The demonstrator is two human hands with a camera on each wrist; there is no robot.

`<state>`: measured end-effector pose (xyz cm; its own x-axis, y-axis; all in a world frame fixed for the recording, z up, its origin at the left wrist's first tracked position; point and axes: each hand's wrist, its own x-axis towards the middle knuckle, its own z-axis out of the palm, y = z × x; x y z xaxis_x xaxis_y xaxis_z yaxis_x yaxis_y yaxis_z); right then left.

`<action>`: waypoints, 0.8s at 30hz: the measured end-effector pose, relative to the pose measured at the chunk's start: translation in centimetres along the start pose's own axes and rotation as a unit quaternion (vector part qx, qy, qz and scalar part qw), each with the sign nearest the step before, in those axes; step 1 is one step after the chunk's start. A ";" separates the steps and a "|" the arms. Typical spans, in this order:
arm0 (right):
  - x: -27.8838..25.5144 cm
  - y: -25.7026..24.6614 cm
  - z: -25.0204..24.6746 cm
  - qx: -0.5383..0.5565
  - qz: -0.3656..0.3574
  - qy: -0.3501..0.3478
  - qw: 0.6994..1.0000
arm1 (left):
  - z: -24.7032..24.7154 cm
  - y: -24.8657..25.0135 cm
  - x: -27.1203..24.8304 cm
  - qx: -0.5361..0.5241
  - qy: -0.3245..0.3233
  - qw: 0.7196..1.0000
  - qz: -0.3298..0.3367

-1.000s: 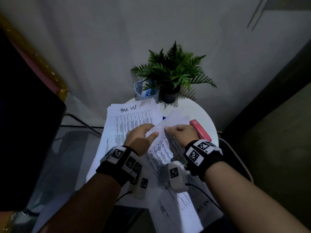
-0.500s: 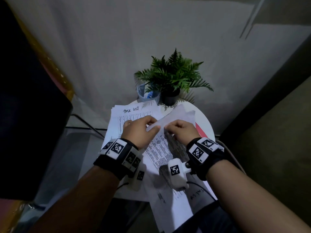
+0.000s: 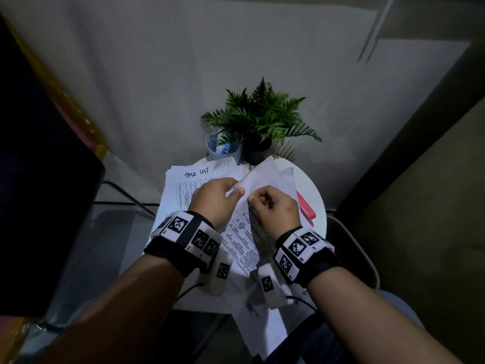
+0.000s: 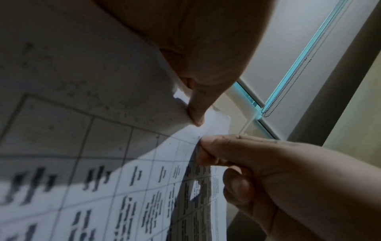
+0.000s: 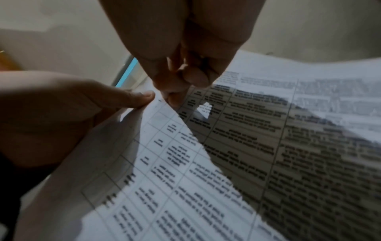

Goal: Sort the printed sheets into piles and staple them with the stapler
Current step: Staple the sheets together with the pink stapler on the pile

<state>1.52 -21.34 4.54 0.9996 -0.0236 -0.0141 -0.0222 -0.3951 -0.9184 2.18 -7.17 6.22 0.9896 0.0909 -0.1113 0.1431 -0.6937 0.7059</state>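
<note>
Two hands meet over printed sheets at the middle of a small round white table [image 3: 313, 195]. Nearest the camera, both forearms carry black wrist straps with white marker blocks, a thin cable trailing off each. Loose printed sheets [image 3: 262, 327] hang over the table's near edge below the wrists.

Left hand [image 3: 214, 199] – thumb and index finger clamped together on the corner of one printed sheet [image 3: 265, 177], which is lifted and curls up and away toward the plant. In the left wrist view the thumb tip presses the paper corner from above; the other fingers are out of sight there.

Right hand [image 3: 275, 210] – fingers curled in, thumb and index pinching the top edge of the table-printed sheet [image 3: 242, 240] underneath, just beside the left thumb. The right wrist view shows the same pinch, with the two sheets parting in a V at the fingertips. The hands are near each other, the thumbs almost touching; I can't tell if they make contact.

Left of the hands sits a stack of sheets [image 3: 181, 187] with "TASK LIST" handwritten on top, partly under the left hand. A red stapler [image 3: 307, 210] lies flat on the table just right of the right hand, partly covered by the lifted sheet, touched by neither hand.

At the far table edge stand a clear plastic cup [image 3: 223, 151] with something blue inside and, beside it, a potted fern [image 3: 259, 122] in a black pot. Behind them is a grey wall.
</note>
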 end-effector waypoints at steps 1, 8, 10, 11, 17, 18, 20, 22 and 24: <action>0.1 -0.1 -0.1 -0.012 -0.006 0.000 1.000 | 0.0 -0.1 -0.1 -0.015 0.002 1.000 0.002; 0.3 -1.3 -0.7 -0.087 -0.060 0.001 0.994 | -0.1 0.0 -0.5 -0.044 0.003 0.999 0.000; 0.3 -1.3 -0.6 -0.077 -0.056 -0.007 0.995 | -0.1 0.3 -0.7 -0.026 0.013 1.000 -0.003; 0.4 -1.2 -0.6 -0.069 -0.053 -0.010 0.996 | -0.1 0.4 -0.8 -0.021 0.017 1.000 -0.005; 0.1 -1.0 -0.4 -0.043 -0.066 -0.002 0.997 | -0.2 0.4 -0.9 0.000 0.013 1.000 -0.017; -0.1 -1.2 -0.4 -0.025 -0.067 -0.003 0.997 | -0.2 0.4 -0.9 0.014 0.008 1.000 -0.019; -0.1 -1.7 -0.6 0.014 -0.068 0.002 0.998 | -0.1 0.4 -1.2 0.045 0.005 0.999 -0.017; 0.5 -2.0 -1.0 0.024 -0.061 0.023 0.998 | 0.1 0.3 -1.4 0.069 0.014 0.997 -0.022; 1.2 -1.7 -2.0 0.010 -0.045 0.034 0.998 | 0.0 -0.1 -1.3 0.083 0.021 0.996 -0.030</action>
<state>2.71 -22.55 6.93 0.9941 -0.0516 0.0956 0.0689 -0.3805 -0.9222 0.91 -7.17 6.30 0.9794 0.1629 -0.1192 0.2019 -0.7941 0.5733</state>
